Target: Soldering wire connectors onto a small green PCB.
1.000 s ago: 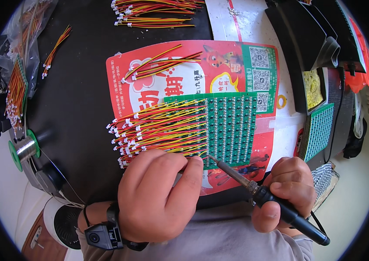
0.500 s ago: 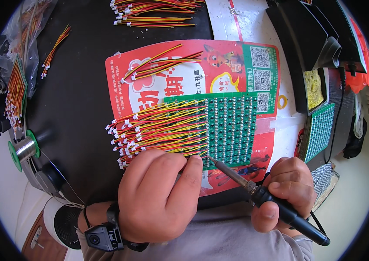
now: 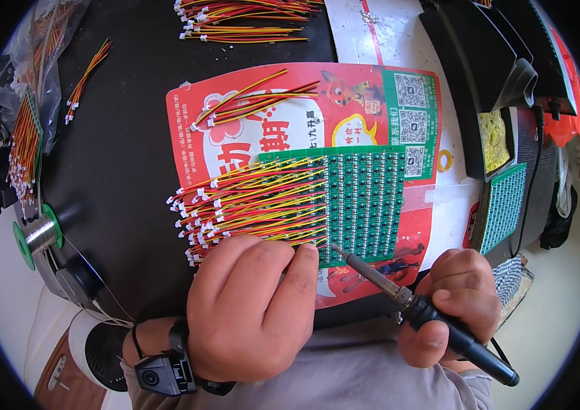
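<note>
Green circuit panel (image 3: 365,201), a grid of small boards, lies flat on a red printed card (image 3: 290,123) on the black table (image 3: 119,205). Rows of red, yellow and black wire leads w/ white plugs (image 3: 249,205) fan off its left edge, touching it. Left hand (image 3: 249,307) lies palm down over the lowest leads, fingers curled and pressing them flat at the panel's near-left corner; nothing lifted in its grip. Right hand (image 3: 457,301) has a closed fist grip on a black-handled soldering iron (image 3: 399,290), tip angled up-left, resting at or just above the panel's bottom edge, very near the left fingertips (image 3: 307,256). Can't tell if tip touches a pad. Loose lead bundles (image 3: 249,20) sit further back; solder spool (image 3: 37,236) at left; second green panel (image 3: 505,205) at right.

Risks, as I judge: hot tip so near the fingers could burn them; a slip could melt lead insulation or bridge neighbouring pads; a pinned lead could shift if pressure eases.
</note>
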